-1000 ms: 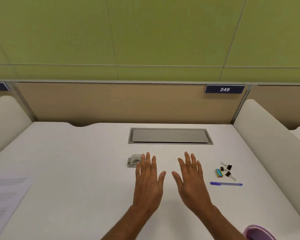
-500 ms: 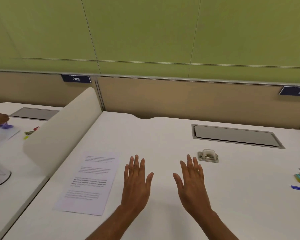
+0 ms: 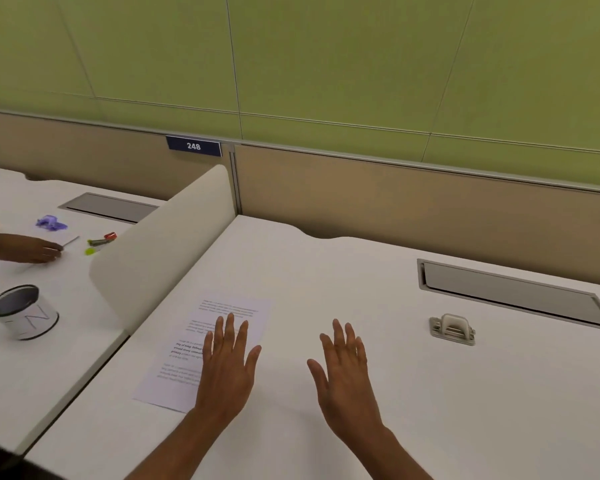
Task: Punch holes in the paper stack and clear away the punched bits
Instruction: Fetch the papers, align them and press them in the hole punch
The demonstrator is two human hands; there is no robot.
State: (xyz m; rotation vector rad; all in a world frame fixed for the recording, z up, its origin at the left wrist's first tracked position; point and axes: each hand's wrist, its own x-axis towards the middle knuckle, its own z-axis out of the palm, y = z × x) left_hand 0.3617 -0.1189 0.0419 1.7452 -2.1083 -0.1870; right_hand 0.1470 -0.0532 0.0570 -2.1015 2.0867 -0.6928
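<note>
A printed paper stack [image 3: 184, 362] lies flat on the white desk [image 3: 326, 289] at the left. My left hand [image 3: 227, 363] is open, palm down, over the paper's right half, fingers spread; whether it touches the sheet is unclear. My right hand [image 3: 347, 368] is open, palm down, over bare desk to the right of the paper. A small grey hole punch [image 3: 451, 330] sits farther right, well clear of both hands.
A grey cable hatch [image 3: 513, 296] is set into the desk behind the punch. A curved white divider [image 3: 163, 251] bounds the left side. On the neighbouring desk are a mesh cup [image 3: 21, 311], markers [image 3: 101, 241], a purple object [image 3: 51, 222] and another person's hand [image 3: 21, 247].
The view has swung left, bringing the paper stack toward the centre. My left hand has come over the paper; the punch now lies to the right of both hands.
</note>
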